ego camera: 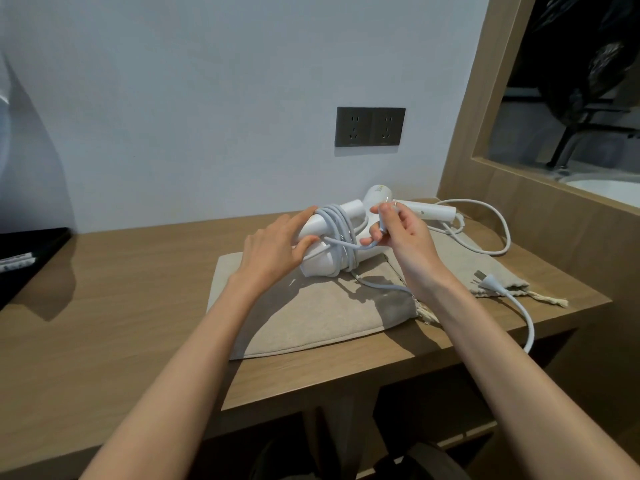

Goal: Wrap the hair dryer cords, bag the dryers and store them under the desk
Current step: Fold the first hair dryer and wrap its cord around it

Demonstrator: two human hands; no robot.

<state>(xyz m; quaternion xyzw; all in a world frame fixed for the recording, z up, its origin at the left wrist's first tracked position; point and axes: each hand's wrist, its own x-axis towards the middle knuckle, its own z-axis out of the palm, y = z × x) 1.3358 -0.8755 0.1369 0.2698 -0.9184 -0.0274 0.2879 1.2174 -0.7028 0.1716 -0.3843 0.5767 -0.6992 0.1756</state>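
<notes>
A white hair dryer [323,261] lies on a beige drawstring bag [304,313] on the wooden desk [104,341], with its white cord [337,220] coiled several times around it. My left hand [273,251] grips the dryer's body from the left. My right hand [398,230] pinches the plug end of that cord just right of the coils. A second white hair dryer [415,206] lies behind my right hand. Its loose cord [498,233] loops over a second beige bag [485,268], and its plug [490,284] lies near the desk's front edge.
A dark double wall socket [370,127] sits on the white wall above the dryers. A wooden side panel with a window opening [554,188] borders the desk on the right. A black tray [27,251] lies at the left edge. Open shelf space shows under the desk [415,420].
</notes>
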